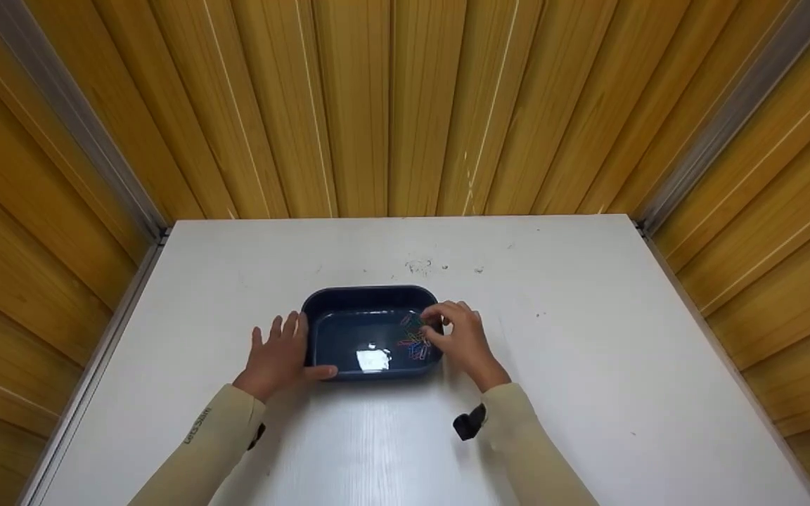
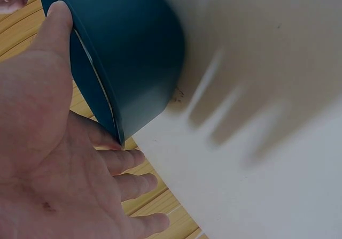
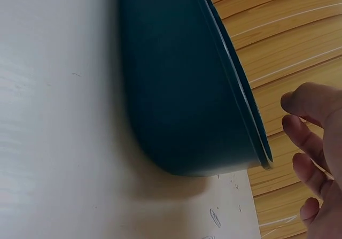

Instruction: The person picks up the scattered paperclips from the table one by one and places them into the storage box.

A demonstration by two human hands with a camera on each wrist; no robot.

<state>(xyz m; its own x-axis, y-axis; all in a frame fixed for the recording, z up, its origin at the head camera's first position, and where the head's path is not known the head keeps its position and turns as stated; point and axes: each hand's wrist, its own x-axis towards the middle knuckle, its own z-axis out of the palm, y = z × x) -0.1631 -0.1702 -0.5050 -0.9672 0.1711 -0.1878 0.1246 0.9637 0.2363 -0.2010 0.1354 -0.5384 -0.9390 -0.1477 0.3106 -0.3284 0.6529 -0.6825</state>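
Observation:
A dark blue rectangular basin (image 1: 349, 330) with rounded corners sits on the white table. Colourful paper clips (image 1: 417, 349) lie in a loose pile at its right end. My left hand (image 1: 278, 358) is against the basin's left end, thumb over the near rim and the other fingers spread nearly straight. In the left wrist view, the thumb (image 2: 60, 14) rests on the rim. Above the paper clips, at the right rim, is my right hand (image 1: 463, 341), fingers bent and thumb apart from the index finger. The right wrist view shows these fingers (image 3: 307, 137) beside the rim, nothing visible between them.
The white table (image 1: 574, 365) carries small dark marks (image 1: 419, 266) behind the basin. Wood-patterned panels (image 1: 412, 105) stand along the back and both sides, with grey metal posts (image 1: 721, 126) at the corners. A bright reflection shows on the basin floor.

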